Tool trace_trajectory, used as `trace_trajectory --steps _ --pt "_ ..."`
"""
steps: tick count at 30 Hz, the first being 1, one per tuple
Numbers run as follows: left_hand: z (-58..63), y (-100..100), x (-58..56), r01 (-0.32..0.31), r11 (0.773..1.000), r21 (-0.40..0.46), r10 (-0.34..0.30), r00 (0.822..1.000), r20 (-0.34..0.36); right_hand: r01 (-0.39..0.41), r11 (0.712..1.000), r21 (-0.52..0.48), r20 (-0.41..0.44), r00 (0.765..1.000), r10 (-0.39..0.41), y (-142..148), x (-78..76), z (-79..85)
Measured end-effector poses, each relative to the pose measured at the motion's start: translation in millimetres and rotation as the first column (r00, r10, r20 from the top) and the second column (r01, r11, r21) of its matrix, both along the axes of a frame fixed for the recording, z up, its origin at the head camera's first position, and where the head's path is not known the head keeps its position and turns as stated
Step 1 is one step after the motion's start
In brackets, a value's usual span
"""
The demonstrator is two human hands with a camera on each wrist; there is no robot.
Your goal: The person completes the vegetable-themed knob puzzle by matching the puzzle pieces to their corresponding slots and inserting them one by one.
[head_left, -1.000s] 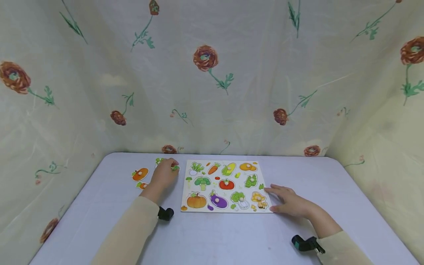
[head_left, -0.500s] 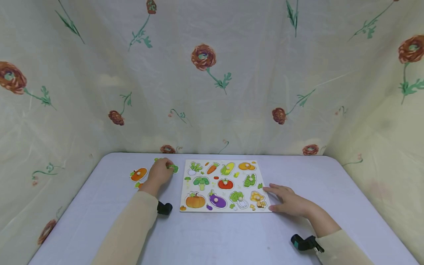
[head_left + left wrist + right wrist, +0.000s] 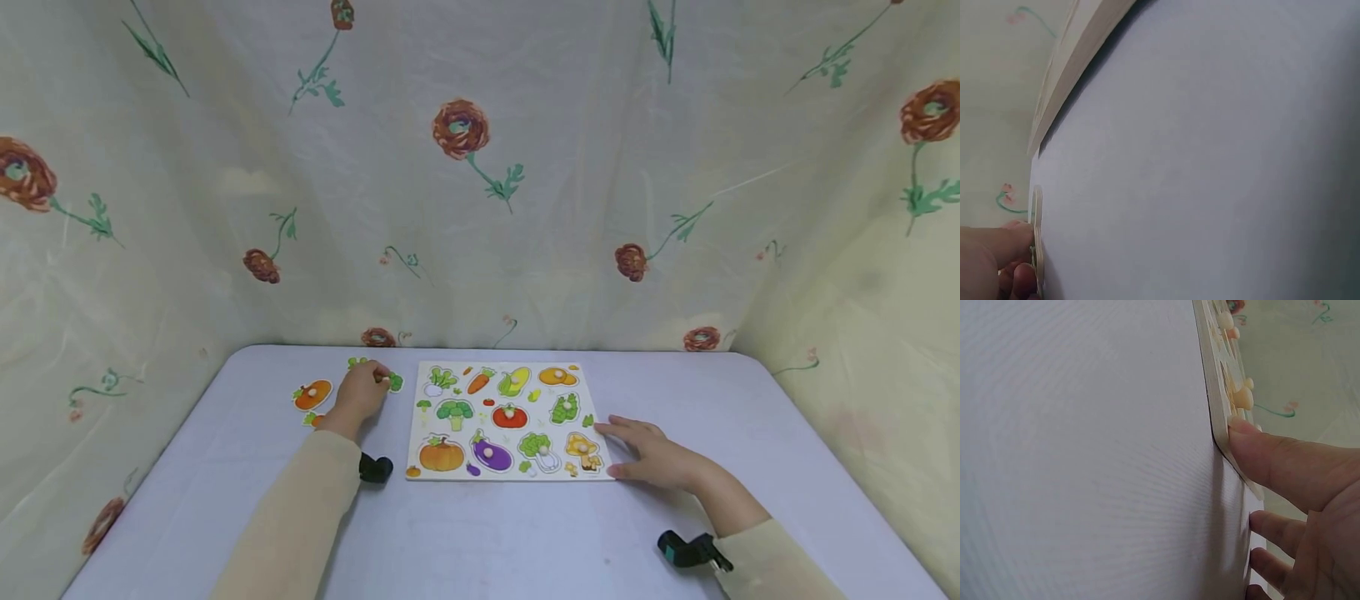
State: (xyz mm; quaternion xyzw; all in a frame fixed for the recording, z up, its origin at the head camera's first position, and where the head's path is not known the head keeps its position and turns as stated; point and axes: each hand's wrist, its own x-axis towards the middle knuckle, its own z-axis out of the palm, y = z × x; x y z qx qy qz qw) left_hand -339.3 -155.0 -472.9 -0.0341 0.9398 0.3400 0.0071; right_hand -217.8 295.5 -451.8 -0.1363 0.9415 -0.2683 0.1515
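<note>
We worry first about the green cut-out point(image 3: 396, 383), which lies just left of the board point(image 3: 510, 477), towards the far edge of the table point(image 3: 510, 533). The left hand point(image 3: 361, 393) pinches it with curled fingers, though much of that hold is hidden from us (the left wrist view gives us the piece only edge-on, so we cannot tell whether it touches the table or hangs just above). If the pinch is off-centre, the piece could tip, twist or slip free, and such a thin, flat shape would be awkward to pick up again. The neighbours could give us trouble too: a second green piece point(image 3: 356, 362) shows partly behind the same hand, an orange cut-out point(image 3: 312, 395) lies to its left, and a small orange-and-green piece point(image 3: 310, 419) is half covered beside the wrist, so a low, careless sweep might drag them about. The black wrist camera point(image 3: 377, 468) sits near the board's left edge, and if the forearm swung right without rising, we would expect a knock. The right hand point(image 3: 652, 454) grips nothing; its fingers reach out at the right edge, thumb point(image 3: 1266, 459) against the near corner. We judge that only a light brace, so a shove from the left could make the board pivot or skid, and its knobs point(image 3: 1244, 398) would be easy to catch.
</note>
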Motion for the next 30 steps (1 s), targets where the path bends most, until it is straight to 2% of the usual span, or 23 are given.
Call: trace_trajectory --steps 20,23,30 --pt "1.0 1.0 0.3 -0.028 0.999 0.030 0.027 0.999 0.043 0.019 1.000 0.009 0.029 0.999 -0.019 0.5 -1.1 -0.7" --pt "1.5 2.2 1.5 -0.032 0.999 0.033 0.031 0.999 0.034 0.022 1.000 0.009 0.032 0.999 -0.022 0.6 -1.3 -1.2" --pt "6.4 7.6 8.1 0.006 0.999 0.035 -0.006 1.000 -0.024 0.015 1.000 0.003 0.024 1.000 -0.015 -0.1 0.1 0.8"
